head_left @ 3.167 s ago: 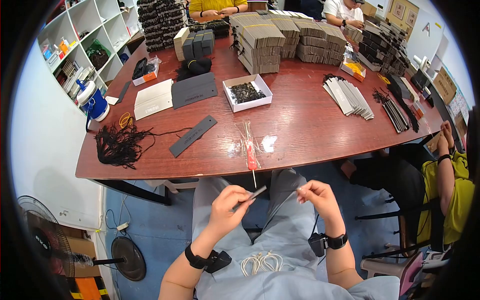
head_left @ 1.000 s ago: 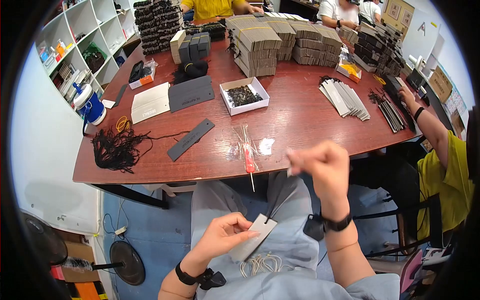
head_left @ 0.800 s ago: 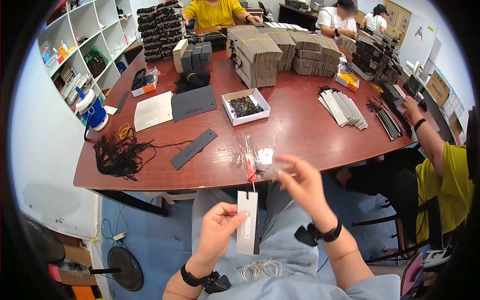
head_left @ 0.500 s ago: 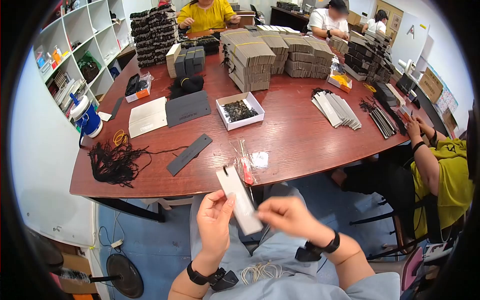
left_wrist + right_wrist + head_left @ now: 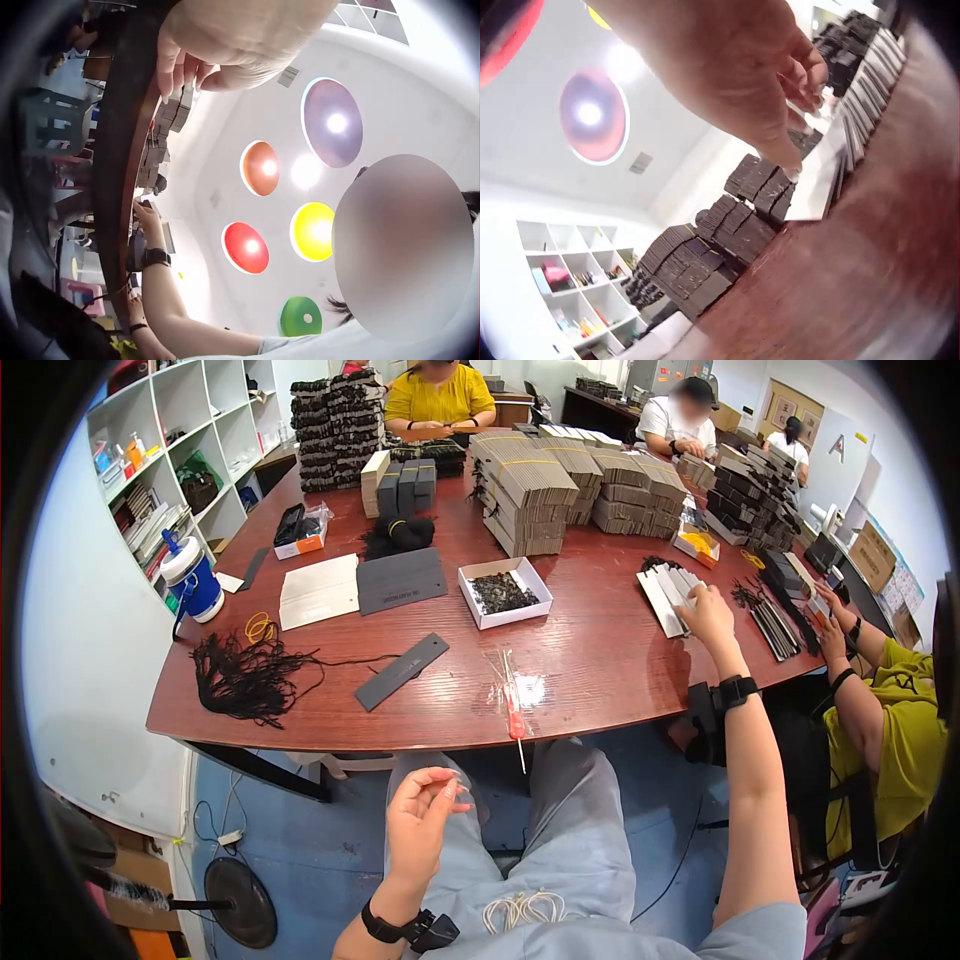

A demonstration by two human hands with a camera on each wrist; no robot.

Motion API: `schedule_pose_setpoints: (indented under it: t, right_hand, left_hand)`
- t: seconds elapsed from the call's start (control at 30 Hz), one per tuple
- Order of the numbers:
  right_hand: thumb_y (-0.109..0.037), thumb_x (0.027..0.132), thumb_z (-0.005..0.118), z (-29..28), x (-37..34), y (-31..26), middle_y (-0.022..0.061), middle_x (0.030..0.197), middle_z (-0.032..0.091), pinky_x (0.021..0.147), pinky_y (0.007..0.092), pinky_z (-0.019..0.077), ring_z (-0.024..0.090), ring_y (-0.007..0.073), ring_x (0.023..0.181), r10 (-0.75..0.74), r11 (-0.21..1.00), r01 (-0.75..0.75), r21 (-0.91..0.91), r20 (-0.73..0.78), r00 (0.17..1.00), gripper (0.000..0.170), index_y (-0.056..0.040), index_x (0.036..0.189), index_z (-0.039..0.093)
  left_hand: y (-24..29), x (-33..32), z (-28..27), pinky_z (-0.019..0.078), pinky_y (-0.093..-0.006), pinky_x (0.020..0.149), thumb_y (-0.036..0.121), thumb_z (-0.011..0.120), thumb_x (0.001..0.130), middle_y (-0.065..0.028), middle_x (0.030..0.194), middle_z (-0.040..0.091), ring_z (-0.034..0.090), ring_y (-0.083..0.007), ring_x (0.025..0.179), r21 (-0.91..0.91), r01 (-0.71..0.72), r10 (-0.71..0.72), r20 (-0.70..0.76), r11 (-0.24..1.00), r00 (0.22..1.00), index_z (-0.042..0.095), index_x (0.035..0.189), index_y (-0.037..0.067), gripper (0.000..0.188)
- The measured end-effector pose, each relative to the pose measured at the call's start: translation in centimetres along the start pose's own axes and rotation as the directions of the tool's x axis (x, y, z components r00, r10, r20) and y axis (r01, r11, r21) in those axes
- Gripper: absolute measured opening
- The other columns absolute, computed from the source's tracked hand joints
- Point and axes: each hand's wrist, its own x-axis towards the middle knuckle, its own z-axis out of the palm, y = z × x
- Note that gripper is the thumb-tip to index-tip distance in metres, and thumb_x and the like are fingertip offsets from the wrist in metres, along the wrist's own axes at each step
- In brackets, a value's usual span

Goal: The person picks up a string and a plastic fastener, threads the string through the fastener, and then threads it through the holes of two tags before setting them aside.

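My right hand (image 5: 708, 622) reaches out over the fanned row of pale hang tags (image 5: 660, 606) on the right half of the table. In the right wrist view, its thumb and fingers grip the edges of a pale hang tag (image 5: 815, 187) at the near end of that row. The left hand (image 5: 418, 820) hovers over the lap in front of the table edge, fingers loosely curled and nothing held. A red-handled awl (image 5: 514, 722) lies by the front edge with its metal shaft sticking out past it, a clear wrapper and thin strands beside it.
A white box (image 5: 507, 615) of small dark bits stands mid-table. Black strings (image 5: 245, 678) and a dark tag (image 5: 402, 672) lie at left. Tall bundles of tags (image 5: 530, 490) stand behind. Another person (image 5: 880, 730) works at right; a fan (image 5: 240, 900) stands at lower left.
The pale tag has left my left hand, which stays over the lap. My right hand has moved from beside it, forward and right to the fanned tags.
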Motion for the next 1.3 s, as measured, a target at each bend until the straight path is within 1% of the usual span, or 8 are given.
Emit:
schedule_pose_setpoints:
  t: [0.07, 0.53, 0.67, 0.7, 0.8, 1.03, 1.2, 1.3]
  right_hand:
    - [-0.035, 0.063, 0.065, 1.1, -0.4, 0.1, 0.0160, 0.089, 0.053, 0.072, 0.0362, 0.0426, 0.051, 0.0302, 0.086, -0.243, 0.969, 0.213, -0.122, -0.371, 0.896, 0.040, 0.0004, 0.080, 0.057]
    - [-0.022, 0.059, 0.066, 0.8, -0.7, -1.9, 0.0130, 0.088, 0.051, 0.074, 0.0349, 0.0415, 0.047, 0.0273, 0.089, -0.278, 0.930, 0.217, -0.297, -0.181, 0.944, 0.030, 0.0011, 0.076, 0.058]
    - [-0.021, 0.060, 0.066, -0.2, -1.4, -2.5, 0.0136, 0.089, 0.051, 0.075, 0.0349, 0.0407, 0.047, 0.0284, 0.089, -0.304, 0.933, 0.252, -0.257, -0.191, 0.933, 0.035, 0.0008, 0.084, 0.055]
    - [-0.021, 0.060, 0.066, -0.5, -1.6, -2.8, 0.0139, 0.090, 0.051, 0.076, 0.0349, 0.0402, 0.046, 0.0287, 0.089, -0.337, 0.929, 0.290, -0.231, -0.203, 0.919, 0.037, 0.0011, 0.086, 0.054]
    - [-0.019, 0.060, 0.066, -1.2, -2.2, -3.3, 0.0144, 0.093, 0.050, 0.078, 0.0354, 0.0390, 0.046, 0.0295, 0.091, -0.387, 0.919, 0.355, -0.169, -0.228, 0.893, 0.039, 0.0009, 0.091, 0.053]
    - [-0.012, 0.064, 0.062, -5.7, -6.5, -7.6, 0.0131, 0.091, 0.052, 0.075, 0.0354, 0.0403, 0.049, 0.0289, 0.086, -0.557, 0.819, 0.573, -0.036, -0.289, 0.779, 0.033, -0.0002, 0.094, 0.053]
    - [-0.012, 0.064, 0.062, -7.4, -8.3, -8.9, 0.0130, 0.093, 0.052, 0.075, 0.0349, 0.0404, 0.048, 0.0287, 0.088, -0.580, 0.793, 0.609, 0.021, -0.277, 0.766, 0.033, -0.0011, 0.094, 0.053]
    - [-0.012, 0.066, 0.062, -8.2, -8.8, -9.8, 0.0126, 0.091, 0.053, 0.075, 0.0341, 0.0409, 0.049, 0.0279, 0.088, -0.585, 0.770, 0.629, 0.107, -0.275, 0.763, 0.031, -0.0010, 0.093, 0.053]
  left_hand:
    - [0.0, 0.0, -0.2, 0.0499, -0.0271, 0.061, 0.003, 0.050, 0.079, -0.0061, 0.087, 0.053, 0.053, -0.0124, 0.076, 0.012, 0.005, -0.005, -0.009, 1.000, 1.000, 0.050, 0.091, 0.001, 0.012]
    - [2.6, 3.5, -4.4, 0.0481, -0.0222, 0.060, 0.002, 0.052, 0.078, -0.0049, 0.087, 0.050, 0.052, -0.0100, 0.075, 0.302, -0.257, 0.297, -0.095, 0.918, 0.950, 0.052, 0.089, -0.001, 0.011]
    - [5.8, 7.3, -6.9, 0.0450, -0.0247, 0.058, 0.007, 0.058, 0.072, -0.0058, 0.084, 0.052, 0.053, -0.0143, 0.071, 0.806, -0.331, 0.527, 0.028, 0.491, 0.849, 0.056, 0.083, 0.003, 0.012]
    - [5.9, 9.0, -8.0, 0.0430, -0.0302, 0.066, 0.009, 0.059, 0.069, -0.0074, 0.080, 0.051, 0.052, -0.0217, 0.076, 0.895, -0.399, 0.589, 0.217, 0.198, 0.778, 0.056, 0.085, 0.004, 0.017]
    - [7.1, 12.0, -7.4, 0.0381, -0.0327, 0.078, 0.015, 0.061, 0.069, -0.0081, 0.094, 0.048, 0.044, -0.0255, 0.094, 0.860, -0.507, 0.445, 0.475, -0.053, 0.759, 0.054, 0.088, 0.006, 0.023]
    - [6.7, 18.1, -6.1, 0.0336, -0.0363, 0.084, 0.020, 0.063, 0.068, -0.0075, 0.098, 0.047, 0.039, -0.0269, 0.100, 0.829, -0.557, 0.132, 0.549, 0.039, 0.826, 0.052, 0.077, 0.006, 0.021]
    - [7.1, 20.7, -6.6, 0.0361, -0.0336, 0.078, 0.013, 0.062, 0.068, -0.0103, 0.091, 0.051, 0.044, -0.0259, 0.089, 0.691, -0.699, 0.277, 0.645, 0.186, 0.712, 0.051, 0.071, 0.005, 0.014]
    - [9.9, 21.6, -5.0, 0.0374, -0.0235, 0.062, 0.011, 0.053, 0.077, -0.0022, 0.076, 0.052, 0.048, -0.0104, 0.071, 0.749, -0.498, 0.362, 0.360, 0.437, 0.860, 0.049, 0.073, 0.007, 0.007]
